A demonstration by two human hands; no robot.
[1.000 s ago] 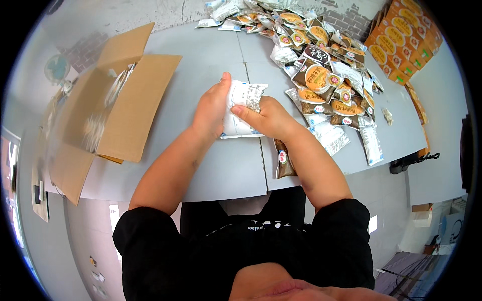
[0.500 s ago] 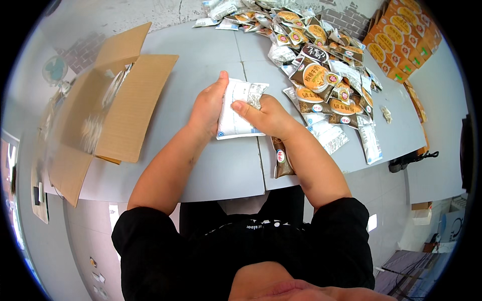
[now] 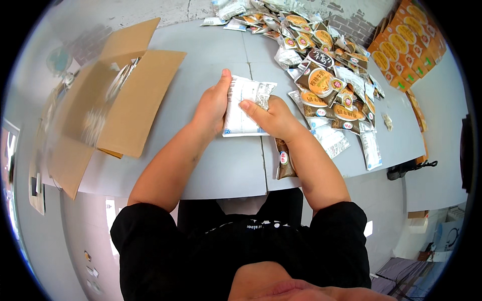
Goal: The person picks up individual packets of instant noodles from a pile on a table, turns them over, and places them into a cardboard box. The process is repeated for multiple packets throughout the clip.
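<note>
Between my two hands, over the middle of the grey table, is a white plastic pouch (image 3: 240,120) with its printed side facing up. My left hand (image 3: 213,103) grips its left edge, thumb pointing away from me. My right hand (image 3: 277,118) holds the right side, its thumb pressed on the pouch's face and the other fingers hidden behind. A brown pouch (image 3: 285,163) lies partly under my right forearm. To the right spreads a heap of brown, orange and white pouches (image 3: 318,81).
An open cardboard box (image 3: 143,108) stands on the left with white pouches (image 3: 95,125) inside. Orange printed cartons (image 3: 409,37) are stacked at the far right. A small crumpled scrap (image 3: 388,122) lies near the grey table's (image 3: 221,175) right edge. A seam divides the tabletop.
Both hands keep the same hold on the white pouch. The whole scene has shifted slightly right in the view, and the pouch has barely moved.
</note>
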